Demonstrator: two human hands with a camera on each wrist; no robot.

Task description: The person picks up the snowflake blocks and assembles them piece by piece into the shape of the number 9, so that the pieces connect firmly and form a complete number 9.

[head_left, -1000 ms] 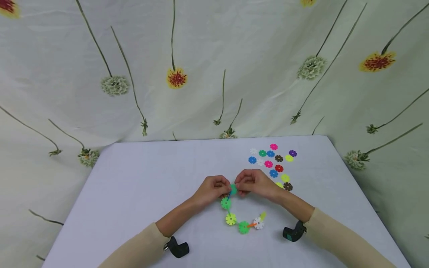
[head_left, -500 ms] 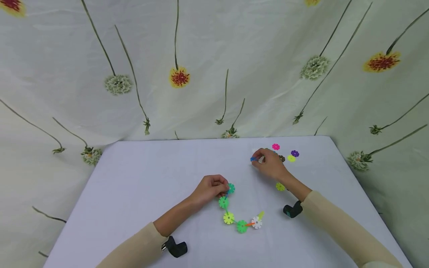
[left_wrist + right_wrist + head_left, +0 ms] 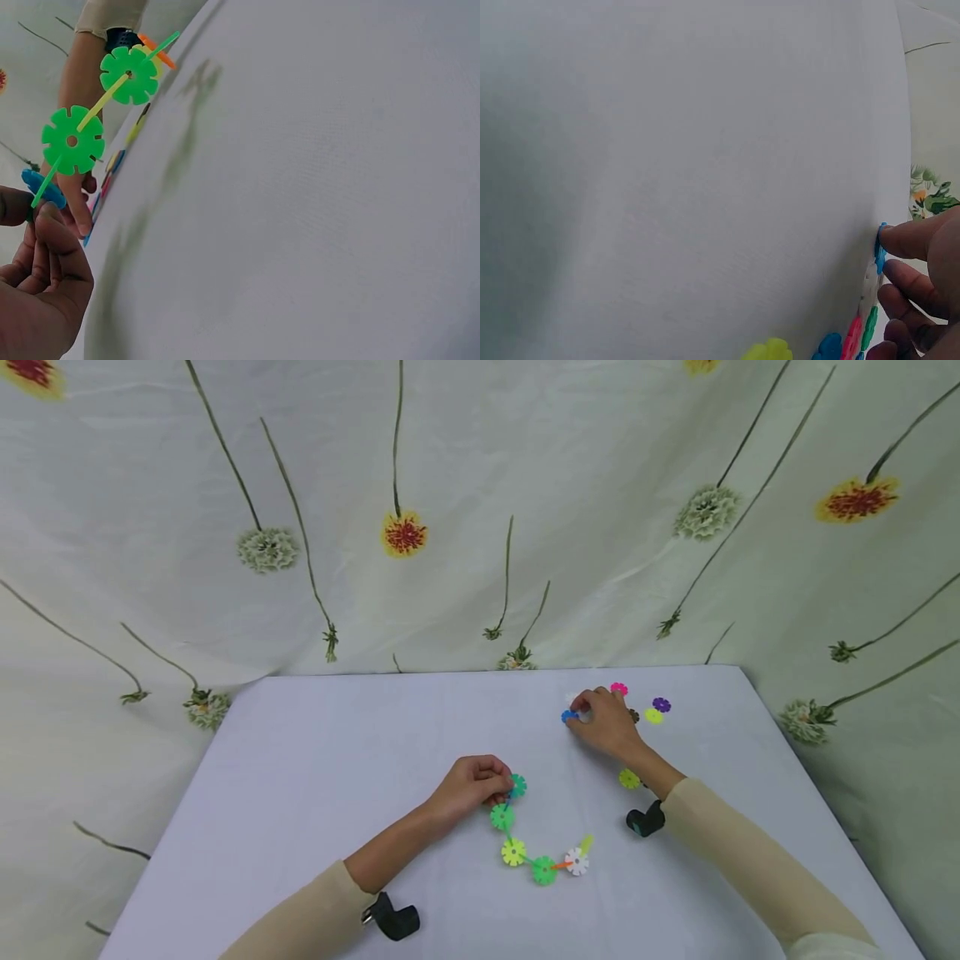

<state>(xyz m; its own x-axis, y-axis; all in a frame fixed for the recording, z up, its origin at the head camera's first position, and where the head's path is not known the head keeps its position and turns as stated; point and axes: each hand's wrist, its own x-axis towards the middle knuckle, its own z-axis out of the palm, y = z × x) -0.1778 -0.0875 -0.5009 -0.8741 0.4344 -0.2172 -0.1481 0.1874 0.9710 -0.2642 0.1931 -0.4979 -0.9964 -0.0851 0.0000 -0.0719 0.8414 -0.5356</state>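
A chain of interlocking notched plastic discs (image 3: 543, 870) hangs from my left hand (image 3: 472, 782) and curves round to the right. My left thumb and fingertips pinch its upper end beside a teal-green disc (image 3: 517, 786). In the left wrist view a blue disc (image 3: 45, 189) and green discs (image 3: 73, 140) join near the fingertips of my left hand (image 3: 45, 277). Farther back, my right hand (image 3: 606, 721) has thumb and forefinger at opposite edges of a loose blue disc (image 3: 568, 717) on the table. The right wrist view shows the thumb on this blue disc (image 3: 880, 247).
More loose discs lie around and partly under my right hand, among them pink (image 3: 618, 689), purple (image 3: 662, 704) and yellow (image 3: 654, 717). A white cloth covers the table (image 3: 337, 760). Behind it hangs a flower-print curtain (image 3: 450, 593). Black wrist devices (image 3: 396, 920) sit below the sleeves.
My right hand has left the chain's upper end and reached back right to the loose discs, stopping at a blue one. My left hand still holds the chain in nearly the same place.
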